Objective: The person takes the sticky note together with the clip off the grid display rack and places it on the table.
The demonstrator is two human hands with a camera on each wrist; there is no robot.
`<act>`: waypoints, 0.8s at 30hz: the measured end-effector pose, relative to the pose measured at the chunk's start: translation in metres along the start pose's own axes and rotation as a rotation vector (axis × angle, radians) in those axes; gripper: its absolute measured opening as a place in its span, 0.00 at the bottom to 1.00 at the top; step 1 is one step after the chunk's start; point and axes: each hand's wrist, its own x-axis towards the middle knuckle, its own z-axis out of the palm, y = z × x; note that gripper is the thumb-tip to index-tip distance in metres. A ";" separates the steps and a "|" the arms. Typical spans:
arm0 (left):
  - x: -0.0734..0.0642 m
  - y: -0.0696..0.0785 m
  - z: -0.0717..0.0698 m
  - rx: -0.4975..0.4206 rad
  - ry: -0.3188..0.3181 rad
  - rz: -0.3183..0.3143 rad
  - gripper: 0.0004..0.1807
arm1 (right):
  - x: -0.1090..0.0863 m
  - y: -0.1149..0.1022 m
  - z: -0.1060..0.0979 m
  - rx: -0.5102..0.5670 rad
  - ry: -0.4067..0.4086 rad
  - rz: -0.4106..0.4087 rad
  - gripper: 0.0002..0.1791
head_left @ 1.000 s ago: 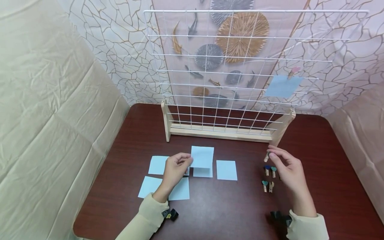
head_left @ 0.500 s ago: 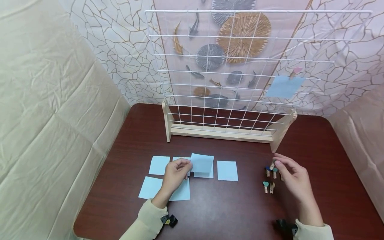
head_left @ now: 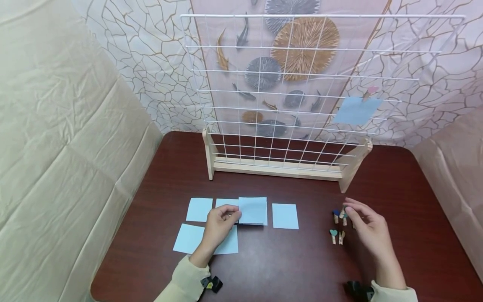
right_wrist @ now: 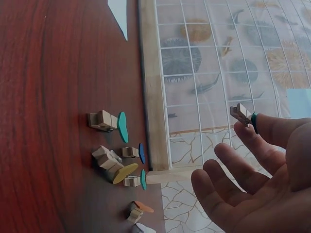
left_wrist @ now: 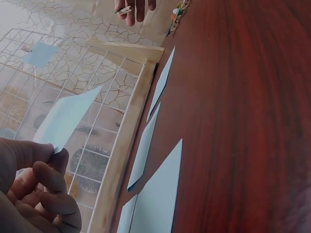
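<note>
My left hand (head_left: 218,230) pinches the edge of a light blue paper square (left_wrist: 68,116) between thumb and forefinger. In the left wrist view this sheet is raised above the table, slightly bent. My right hand (head_left: 371,230) pinches a small wooden clothespin (right_wrist: 241,112) with a green decoration at one end, held above several others. Those loose clothespins (right_wrist: 102,120) on the table carry teal, blue, yellow and orange tops. More blue paper squares (head_left: 285,216) lie under and around my left hand, some partly covered by it.
A white wire grid (head_left: 270,147) in a wooden stand (head_left: 277,169) rises at the back of the table (head_left: 286,268). Another blue sheet (head_left: 356,110) hangs on its right side from a pink-topped clothespin (head_left: 371,90). Fabric walls (head_left: 64,147) enclose the sides.
My left hand has lowered the paper square toward the sheets beneath, its tilt changing along the way. My right hand has come nearer to me and slightly right, still pinching the clothespin.
</note>
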 end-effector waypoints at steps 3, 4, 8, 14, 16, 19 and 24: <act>-0.003 -0.001 0.000 -0.003 -0.013 -0.018 0.10 | -0.001 0.001 -0.001 0.001 -0.001 0.006 0.11; -0.005 -0.002 0.000 -0.011 -0.019 -0.024 0.11 | -0.002 0.001 -0.001 -0.001 -0.001 0.006 0.11; -0.008 -0.003 0.001 -0.041 -0.029 -0.053 0.15 | -0.003 0.003 -0.002 0.007 0.002 0.013 0.11; -0.013 -0.003 0.002 -0.004 -0.024 -0.070 0.11 | -0.008 0.007 -0.003 0.001 0.012 0.034 0.11; -0.015 -0.003 0.002 0.016 -0.025 -0.072 0.09 | -0.009 0.008 -0.004 -0.002 0.015 0.038 0.11; -0.017 -0.003 0.001 0.042 -0.033 -0.074 0.07 | -0.012 0.010 -0.004 -0.004 0.015 0.040 0.11; -0.019 -0.005 0.002 0.081 -0.058 -0.087 0.07 | -0.015 0.014 -0.004 0.006 0.013 0.034 0.10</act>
